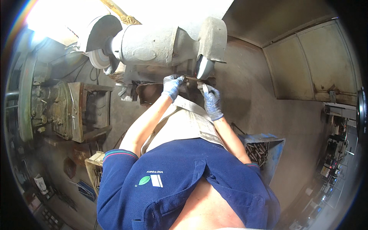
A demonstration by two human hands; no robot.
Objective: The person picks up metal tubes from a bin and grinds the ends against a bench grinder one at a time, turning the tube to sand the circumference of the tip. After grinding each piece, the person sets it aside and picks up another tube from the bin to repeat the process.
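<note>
A grey bench grinder (147, 46) stands in front of me. Its silver right wheel (206, 68) shows below the guard. Just under that wheel, a thin brownish metal rod (191, 78) spans the space between my hands. My left hand (172, 86), in a blue-grey glove, is closed with its fingertips at the rod's left end. My right hand (212, 101), gloved alike, pinches near the right end, its thumb pointing up. The fingers partly cover the rod, so its full shape is hidden. A light apron (180, 126) covers my lap.
To the right, a blue bin (275, 153) holds several dark metal pieces. A pale yellow crate (92, 163) stands to my left. Farther left is a heavy green machine (57, 109). The grinder's left wheel (98, 58) sticks out below its guard. Metal panels (306, 61) stand far right.
</note>
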